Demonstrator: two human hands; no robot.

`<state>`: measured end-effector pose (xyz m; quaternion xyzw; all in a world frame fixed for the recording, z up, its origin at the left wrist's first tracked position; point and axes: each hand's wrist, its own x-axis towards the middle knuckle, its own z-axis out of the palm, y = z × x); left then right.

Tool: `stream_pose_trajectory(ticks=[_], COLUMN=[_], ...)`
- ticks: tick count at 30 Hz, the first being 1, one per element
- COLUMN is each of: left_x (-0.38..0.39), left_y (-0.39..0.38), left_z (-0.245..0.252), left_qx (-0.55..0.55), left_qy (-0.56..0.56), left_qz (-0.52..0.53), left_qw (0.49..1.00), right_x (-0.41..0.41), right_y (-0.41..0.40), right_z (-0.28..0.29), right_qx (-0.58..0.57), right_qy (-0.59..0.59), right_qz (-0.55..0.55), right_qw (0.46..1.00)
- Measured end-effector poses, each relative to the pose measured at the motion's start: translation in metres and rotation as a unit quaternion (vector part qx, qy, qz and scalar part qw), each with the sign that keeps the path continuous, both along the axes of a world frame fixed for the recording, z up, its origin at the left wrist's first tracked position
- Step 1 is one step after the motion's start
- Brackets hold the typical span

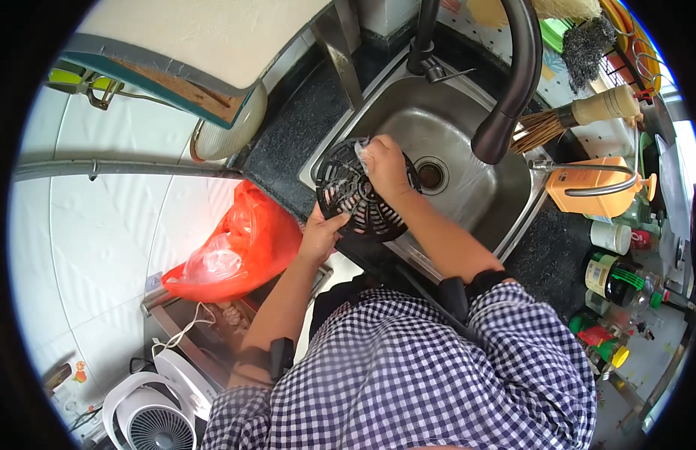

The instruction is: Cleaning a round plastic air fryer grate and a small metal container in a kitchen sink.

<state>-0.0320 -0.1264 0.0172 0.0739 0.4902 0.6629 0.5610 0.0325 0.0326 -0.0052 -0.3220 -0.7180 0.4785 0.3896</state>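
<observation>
My left hand point(321, 233) grips the near-left rim of a round black slotted plate point(376, 216), like an air fryer's crisper plate, with the thumb on top. Pressed to the plate's upper face is my right hand point(388, 169), its fingers closed around a whitish, crumpled scrubbing piece point(361, 154) whose material I cannot make out. Whitish wet marks show among the slots. The plate is held over the near-left edge of a stainless steel sink point(454, 115), beside the drain point(430, 174). A dark faucet point(519, 84) arches over the basin, and water streams from its head.
A red plastic bag point(241, 253) stands left of my left forearm. Cutting boards point(190, 39) jut in at upper left. Right of the sink are a bamboo brush point(578, 115), an orange jug point(587, 188) and several bottles point(606, 275). A white fan point(156, 422) sits at lower left.
</observation>
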Motion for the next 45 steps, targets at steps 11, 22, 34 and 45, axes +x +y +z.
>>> stream_pose_trajectory(ticks=[11, 22, 34, 45], left_x=[0.007, 0.004, 0.010, 0.007], left_y=[0.003, 0.012, 0.016, 0.024], left_z=[-0.005, 0.003, 0.015, 0.032], left_qx=[0.002, -0.063, -0.042, -0.020], left_qy=[0.011, 0.171, 0.134, 0.038], left_qz=[-0.026, -0.093, -0.090, -0.049], left_qw=[1.000, 0.979, 0.986, 0.998], right_x=[0.007, -0.012, 0.020, 0.052], right_y=[0.021, -0.018, 0.022, 0.021], right_z=[-0.010, 0.027, -0.026, -0.032], right_qx=[0.247, 0.350, 0.074, 0.153], right_qy=[-0.215, -0.107, -0.013, -0.079], right_qz=[-0.069, 0.140, -0.208, -0.097], right_qw=[0.942, 0.920, 0.975, 0.980])
